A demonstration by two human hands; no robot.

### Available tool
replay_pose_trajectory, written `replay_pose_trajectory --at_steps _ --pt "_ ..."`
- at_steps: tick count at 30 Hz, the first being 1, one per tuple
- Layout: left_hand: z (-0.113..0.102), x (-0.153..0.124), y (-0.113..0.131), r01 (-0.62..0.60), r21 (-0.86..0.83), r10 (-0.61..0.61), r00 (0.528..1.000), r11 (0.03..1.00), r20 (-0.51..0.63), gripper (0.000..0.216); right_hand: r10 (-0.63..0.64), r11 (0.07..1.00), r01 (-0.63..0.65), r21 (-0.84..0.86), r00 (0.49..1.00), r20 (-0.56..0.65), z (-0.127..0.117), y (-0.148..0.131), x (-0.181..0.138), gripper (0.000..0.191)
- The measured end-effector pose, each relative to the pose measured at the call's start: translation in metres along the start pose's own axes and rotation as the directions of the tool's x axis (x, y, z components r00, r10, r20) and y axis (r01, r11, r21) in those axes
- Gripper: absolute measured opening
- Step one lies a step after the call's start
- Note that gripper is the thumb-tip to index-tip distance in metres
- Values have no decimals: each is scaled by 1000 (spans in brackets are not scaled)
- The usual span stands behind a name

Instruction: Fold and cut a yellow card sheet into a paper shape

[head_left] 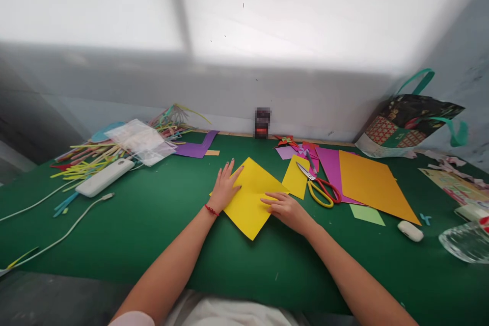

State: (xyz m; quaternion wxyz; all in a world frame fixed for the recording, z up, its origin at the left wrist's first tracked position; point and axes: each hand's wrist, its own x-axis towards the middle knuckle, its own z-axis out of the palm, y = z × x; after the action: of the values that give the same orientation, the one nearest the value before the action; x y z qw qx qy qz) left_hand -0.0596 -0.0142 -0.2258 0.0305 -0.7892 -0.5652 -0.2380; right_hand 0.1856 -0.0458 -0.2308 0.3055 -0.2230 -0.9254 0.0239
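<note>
Behind the desk: a pale wall, brightly lit in its upper part; a small dark object, blurred by large pixels, stands near its foot.
Desk surface: plain green, spread with paper and small articles.
Left side of the desk: many coloured strips in a loose pile, partly under a clear plastic sleeve; beside them, a white rounded bar and a white cable.
Right side of the desk: scissors with one red and one yellow handle, a magenta sheet partly under an orange sheet, a patterned bag with green handles, and a clear bottle at the edge.
Yellow sheet: smooth and bright, set cornerwise like a diamond, at the desk's centre between the forearms; a line runs toward its right corner.
Left hand: grip wide, fingers spread across the sheet's left part.
Right hand: fingers over the sheet's right part; whether the grip pinches the paper cannot be told.
Left wrist: a red bead bracelet.
</note>
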Motion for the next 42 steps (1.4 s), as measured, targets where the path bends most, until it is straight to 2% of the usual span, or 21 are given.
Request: replay_pose_trajectory --at_steps 2,5,8,10,14,18,20,22,24,27,30,33,36,42 --pt "8 0 -4 -46 24 43 992 999 118 45 79 995 -81 62 996 34 7 2 -5 19" --pt "12 -1 -4 -151 -18 149 933 988 327 45 208 959 -222 176 974 94 9 3 -10 20" --pt "9 -2 2 -191 -24 184 900 981 395 46 242 934 -269 234 961 137 6 4 -11 22" --pt "7 -3 6 -211 5 193 901 977 388 52 228 931 -261 253 962 152 5 5 -11 25" --pt "7 -3 6 -260 31 228 892 965 391 50 212 914 -264 310 959 189 7 8 -10 24" --pt "8 -4 4 -285 2 264 894 959 362 49 312 840 -366 402 930 194 9 7 -7 23" --pt "8 -4 4 -277 -31 272 908 960 318 47 417 761 -460 457 887 198 10 4 -3 24" --pt "9 -6 6 -240 -76 251 938 968 237 43 543 649 -567 507 812 213 11 0 1 27" --pt "10 -7 8 -158 -152 179 973 976 144 39 630 548 -640 538 739 238 11 -4 4 29" --pt "10 -9 11 12 -320 22 995 947 100 36 660 493 -666 560 705 259 12 -8 7 29" --pt "8 -9 13 128 -454 -57 984 882 167 38 698 476 -665 576 684 212 13 -11 6 27" --pt "1 -8 14 151 -541 -29 973 827 228 41 745 487 -667 564 654 129 14 -13 5 24" --pt "-8 -7 16 145 -599 22 965 788 263 45 759 547 -676 494 649 47 13 -15 5 27" --pt "-15 -16 25 80 -510 97 945 856 311 30 730 669 -680 299 678 -90 14 -15 4 30"
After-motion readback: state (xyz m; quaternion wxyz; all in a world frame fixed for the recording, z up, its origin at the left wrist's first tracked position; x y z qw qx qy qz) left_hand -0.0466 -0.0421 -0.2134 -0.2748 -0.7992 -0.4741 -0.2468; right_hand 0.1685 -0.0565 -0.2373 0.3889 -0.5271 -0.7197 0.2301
